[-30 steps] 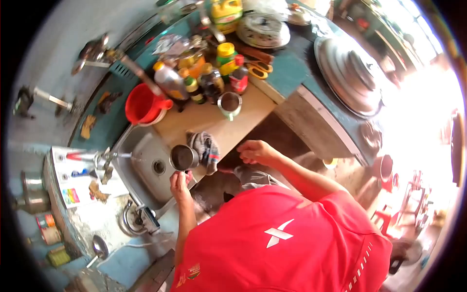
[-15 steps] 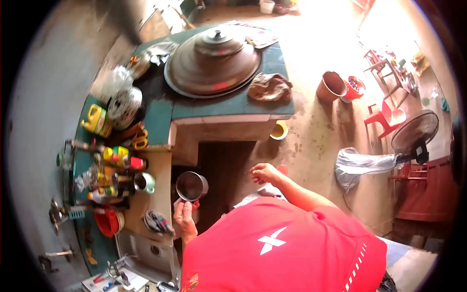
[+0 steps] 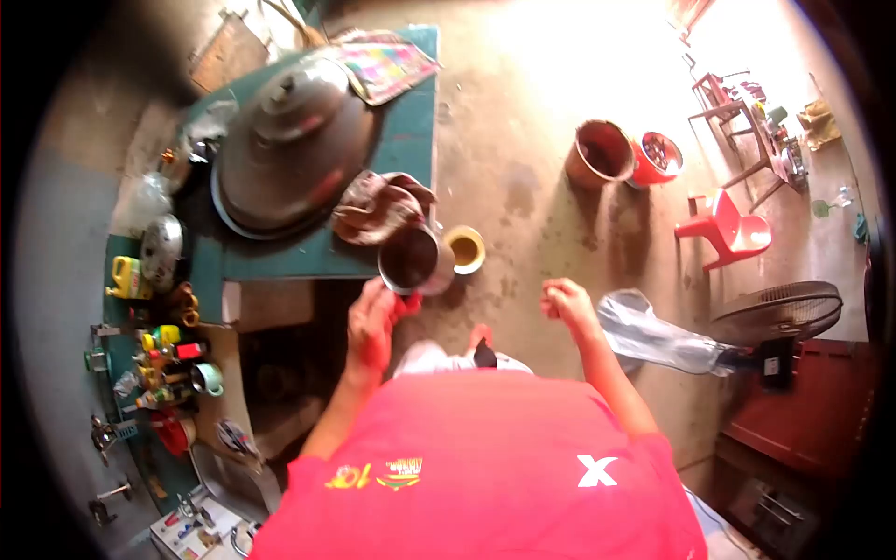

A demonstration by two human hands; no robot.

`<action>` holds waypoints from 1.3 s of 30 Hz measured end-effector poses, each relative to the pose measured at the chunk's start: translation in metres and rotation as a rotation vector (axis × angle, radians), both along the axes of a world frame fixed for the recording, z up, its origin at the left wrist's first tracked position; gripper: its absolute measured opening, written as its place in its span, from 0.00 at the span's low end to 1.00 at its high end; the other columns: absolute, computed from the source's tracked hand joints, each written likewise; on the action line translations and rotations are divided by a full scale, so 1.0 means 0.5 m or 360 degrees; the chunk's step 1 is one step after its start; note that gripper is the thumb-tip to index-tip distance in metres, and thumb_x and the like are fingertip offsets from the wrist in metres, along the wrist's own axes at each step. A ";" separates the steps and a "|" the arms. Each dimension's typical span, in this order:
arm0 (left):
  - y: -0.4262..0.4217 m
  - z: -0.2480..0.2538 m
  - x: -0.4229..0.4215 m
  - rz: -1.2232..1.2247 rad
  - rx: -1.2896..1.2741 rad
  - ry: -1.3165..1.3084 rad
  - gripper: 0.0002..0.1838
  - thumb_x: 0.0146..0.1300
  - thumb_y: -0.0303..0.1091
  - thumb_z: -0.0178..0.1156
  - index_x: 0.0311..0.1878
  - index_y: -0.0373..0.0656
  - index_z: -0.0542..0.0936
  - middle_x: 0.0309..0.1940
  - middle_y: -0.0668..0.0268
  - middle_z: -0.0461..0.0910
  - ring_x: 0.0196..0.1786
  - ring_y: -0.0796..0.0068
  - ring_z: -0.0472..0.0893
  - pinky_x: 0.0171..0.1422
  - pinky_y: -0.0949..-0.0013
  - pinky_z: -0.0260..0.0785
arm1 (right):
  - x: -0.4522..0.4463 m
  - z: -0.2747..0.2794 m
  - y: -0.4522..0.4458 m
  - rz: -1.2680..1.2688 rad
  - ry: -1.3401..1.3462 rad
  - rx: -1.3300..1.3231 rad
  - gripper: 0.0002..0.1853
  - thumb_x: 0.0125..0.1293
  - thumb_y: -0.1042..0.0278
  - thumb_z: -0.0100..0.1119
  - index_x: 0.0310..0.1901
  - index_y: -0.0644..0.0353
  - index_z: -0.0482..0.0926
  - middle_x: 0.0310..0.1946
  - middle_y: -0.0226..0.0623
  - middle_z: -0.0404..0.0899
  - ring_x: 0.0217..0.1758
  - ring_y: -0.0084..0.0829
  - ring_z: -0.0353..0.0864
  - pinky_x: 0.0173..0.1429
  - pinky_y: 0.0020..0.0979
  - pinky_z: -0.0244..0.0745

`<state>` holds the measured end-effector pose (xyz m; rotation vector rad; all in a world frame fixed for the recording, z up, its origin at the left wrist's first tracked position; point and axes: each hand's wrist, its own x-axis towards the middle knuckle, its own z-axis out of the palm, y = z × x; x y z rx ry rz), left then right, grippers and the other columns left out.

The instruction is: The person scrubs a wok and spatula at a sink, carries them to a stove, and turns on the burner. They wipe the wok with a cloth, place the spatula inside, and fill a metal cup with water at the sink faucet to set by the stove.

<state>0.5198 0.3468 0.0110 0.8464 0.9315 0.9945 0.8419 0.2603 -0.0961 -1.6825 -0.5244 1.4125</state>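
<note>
My left hand (image 3: 370,329) is closed round the red handle of a deep metal saucepan (image 3: 416,261). The pan is held off the floor beside the front corner of the green-tiled stove counter (image 3: 289,265), its dark inside turned up toward me. A crumpled brown cloth (image 3: 378,210) lies on that corner, just behind the pan. My right hand (image 3: 567,304) hangs over the floor with its fingers curled in, and nothing shows in it.
A large domed lid (image 3: 289,140) covers the wok on the counter. Beyond the pan, a yellow bowl (image 3: 465,250) is on the floor. Farther off stand a brown bucket (image 3: 597,154), a red bucket (image 3: 658,159) and a red chair (image 3: 728,229). A fan (image 3: 779,313) is at right.
I have turned and moved away from the sink side. The saucepan has gone from beside the wooden worktop to the stove counter's corner, still in my left hand. My right hand's fingers have curled in more.
</note>
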 end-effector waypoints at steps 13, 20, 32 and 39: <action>0.311 -0.074 0.351 0.0122 0.0066 0.0150 0.10 0.65 0.30 0.52 0.45 0.37 0.76 0.31 0.68 0.76 0.36 0.76 0.80 0.49 0.69 0.74 | 0.298 0.018 0.276 0.0631 -0.0723 -0.0050 0.12 0.60 0.64 0.56 0.43 0.61 0.79 0.34 0.39 0.81 0.36 0.27 0.82 0.43 0.27 0.75; 0.486 -0.083 0.542 0.0088 -0.0024 0.0093 0.12 0.63 0.32 0.54 0.46 0.36 0.75 0.32 0.63 0.80 0.33 0.76 0.79 0.44 0.72 0.74 | 0.557 -0.170 0.198 0.0282 -0.0585 -0.0196 0.10 0.62 0.69 0.53 0.39 0.67 0.77 0.18 0.35 0.76 0.17 0.24 0.73 0.21 0.28 0.69; 0.857 -0.051 0.818 0.0389 0.0082 -0.0006 0.07 0.63 0.31 0.55 0.39 0.37 0.77 0.29 0.65 0.77 0.34 0.72 0.80 0.44 0.68 0.76 | 0.867 -0.486 0.442 0.0371 -0.0417 -0.0631 0.10 0.60 0.70 0.50 0.36 0.66 0.78 0.23 0.39 0.77 0.19 0.31 0.77 0.22 0.33 0.73; 1.058 -0.010 0.867 0.0616 -0.0028 0.0043 0.06 0.62 0.33 0.55 0.34 0.40 0.77 0.27 0.68 0.77 0.32 0.70 0.81 0.41 0.69 0.76 | 1.133 -0.446 0.877 0.0687 -0.0599 -0.0296 0.09 0.60 0.71 0.48 0.36 0.64 0.78 0.25 0.39 0.77 0.20 0.33 0.78 0.22 0.34 0.73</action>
